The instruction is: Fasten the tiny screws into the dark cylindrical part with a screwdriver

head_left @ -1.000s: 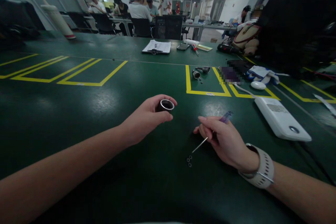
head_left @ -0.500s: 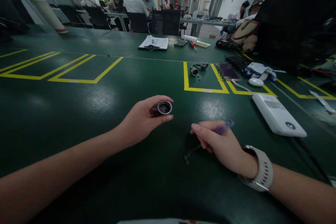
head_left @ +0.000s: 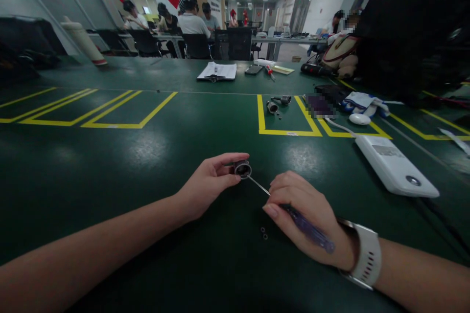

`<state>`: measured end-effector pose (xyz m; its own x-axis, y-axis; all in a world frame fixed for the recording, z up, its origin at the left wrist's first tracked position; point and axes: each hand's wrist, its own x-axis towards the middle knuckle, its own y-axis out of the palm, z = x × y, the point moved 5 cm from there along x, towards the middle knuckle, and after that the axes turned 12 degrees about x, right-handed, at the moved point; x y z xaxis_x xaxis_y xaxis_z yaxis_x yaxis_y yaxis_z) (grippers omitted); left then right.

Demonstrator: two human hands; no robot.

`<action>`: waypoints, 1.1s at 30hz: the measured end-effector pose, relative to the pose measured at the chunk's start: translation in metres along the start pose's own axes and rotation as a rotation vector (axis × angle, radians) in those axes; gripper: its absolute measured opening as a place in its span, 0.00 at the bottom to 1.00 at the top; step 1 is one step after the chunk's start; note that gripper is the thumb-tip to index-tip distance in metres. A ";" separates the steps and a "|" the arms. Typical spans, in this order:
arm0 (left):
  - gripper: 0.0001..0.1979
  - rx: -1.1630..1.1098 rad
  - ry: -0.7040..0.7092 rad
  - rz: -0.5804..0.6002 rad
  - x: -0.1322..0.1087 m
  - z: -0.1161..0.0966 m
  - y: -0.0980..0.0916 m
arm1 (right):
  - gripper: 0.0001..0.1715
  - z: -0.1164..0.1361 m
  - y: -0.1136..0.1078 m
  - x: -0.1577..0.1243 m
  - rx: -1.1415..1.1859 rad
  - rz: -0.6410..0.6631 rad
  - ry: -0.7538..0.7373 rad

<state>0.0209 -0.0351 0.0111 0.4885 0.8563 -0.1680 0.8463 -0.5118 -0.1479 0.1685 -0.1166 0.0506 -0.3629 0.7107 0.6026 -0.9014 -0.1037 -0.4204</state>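
Our left hand [head_left: 206,185] half curled; we grip metal cup [head_left: 243,169] at its end, mouth toward us, over green table [head_left: 176,264]. Our right hand [head_left: 306,199] closed round purple-handled screwdriver [head_left: 310,231], tip at cup's mouth; how deep, we cannot tell. Small dark rings [head_left: 265,237] on table just beside right hand. Farther off, we see similar metal parts [head_left: 272,107] inside yellow tape outline [head_left: 290,133].

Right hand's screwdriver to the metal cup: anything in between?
Nothing visible. The screwdriver in the right hand has its tip at the rim of the metal cup, which the left hand holds. The small rings lie nearer the wearer, off that line.
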 end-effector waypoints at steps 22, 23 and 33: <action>0.15 0.159 0.095 -0.175 -0.006 -0.009 0.003 | 0.07 -0.005 0.018 -0.001 -0.215 0.112 0.015; 0.15 0.153 0.093 -0.182 -0.005 -0.009 0.003 | 0.07 -0.005 0.018 -0.001 -0.215 0.113 0.011; 0.14 0.123 0.046 -0.203 -0.006 -0.007 0.002 | 0.06 -0.002 0.018 -0.002 -0.247 0.133 -0.027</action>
<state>0.0214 -0.0404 0.0189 0.3227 0.9432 -0.0790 0.8971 -0.3314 -0.2924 0.1537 -0.1189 0.0405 -0.4828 0.6833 0.5477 -0.7618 -0.0193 -0.6475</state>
